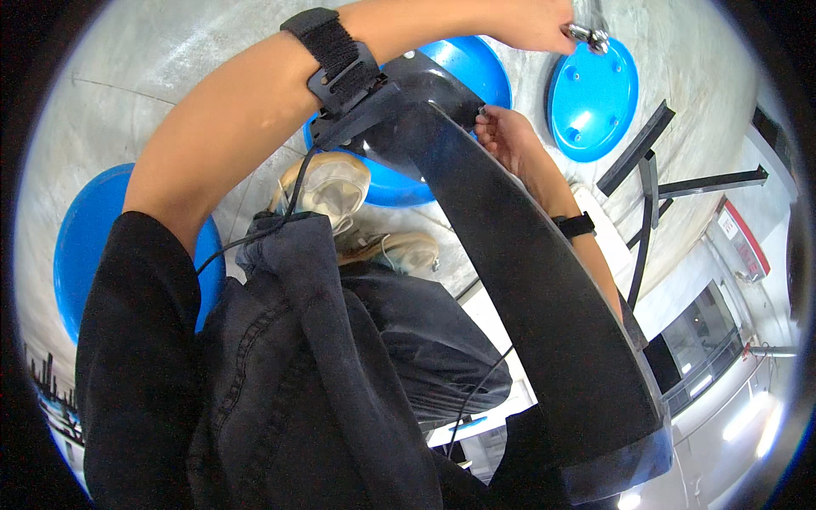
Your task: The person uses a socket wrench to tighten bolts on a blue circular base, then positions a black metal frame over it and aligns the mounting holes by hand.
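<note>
On grey floor (pixel 170 76), three blue discs (pixel 593 106), left fingers (pixel 560 39) gripping one tool (pixel 586 36), right fingers (pixel 487 130) curled, grip unclear

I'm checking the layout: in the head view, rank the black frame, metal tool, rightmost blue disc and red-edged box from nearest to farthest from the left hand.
1. Metal tool: in the left hand.
2. Rightmost blue disc: below, right.
3. Black frame: farther down, right.
4. Red-edged box: far right, lower.
</note>
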### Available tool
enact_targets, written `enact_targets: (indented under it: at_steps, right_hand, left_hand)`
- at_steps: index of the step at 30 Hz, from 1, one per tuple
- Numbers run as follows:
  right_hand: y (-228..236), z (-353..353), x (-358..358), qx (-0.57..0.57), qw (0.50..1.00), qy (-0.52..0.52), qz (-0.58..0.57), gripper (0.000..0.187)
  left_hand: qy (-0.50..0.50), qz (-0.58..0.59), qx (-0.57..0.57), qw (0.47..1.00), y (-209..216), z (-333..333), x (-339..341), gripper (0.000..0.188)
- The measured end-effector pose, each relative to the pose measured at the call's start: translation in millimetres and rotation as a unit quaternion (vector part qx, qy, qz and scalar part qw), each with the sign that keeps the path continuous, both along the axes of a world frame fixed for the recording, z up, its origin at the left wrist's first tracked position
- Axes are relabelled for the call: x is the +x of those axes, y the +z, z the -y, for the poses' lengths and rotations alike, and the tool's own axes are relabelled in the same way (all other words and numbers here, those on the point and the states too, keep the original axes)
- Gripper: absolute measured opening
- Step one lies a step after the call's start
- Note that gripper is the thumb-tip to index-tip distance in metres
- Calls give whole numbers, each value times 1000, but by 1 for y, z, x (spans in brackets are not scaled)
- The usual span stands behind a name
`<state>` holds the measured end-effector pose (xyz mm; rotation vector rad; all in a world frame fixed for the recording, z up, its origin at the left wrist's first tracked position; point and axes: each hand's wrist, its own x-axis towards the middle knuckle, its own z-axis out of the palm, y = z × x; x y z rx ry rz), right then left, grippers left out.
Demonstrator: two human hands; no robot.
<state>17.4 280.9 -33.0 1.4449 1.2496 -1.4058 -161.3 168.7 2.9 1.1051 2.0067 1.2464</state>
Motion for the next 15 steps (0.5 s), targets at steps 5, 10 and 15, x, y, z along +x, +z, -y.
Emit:
enact_targets:
  at_steps: [5,10,15]
  right_hand:
    - [11,5,-4,290,636,671,-247,38]
    - [10,9,-1,326,609,688,-222,34]
    - [-5,0,-2,310,801,494,-135,36]
  left_hand:
    - [-21,8,69,997,17,13,-1,31]
    - [-90,-32,33,995,7,16,-1,28]
    - [-53,-28,179,982,-2,-5,17,35]
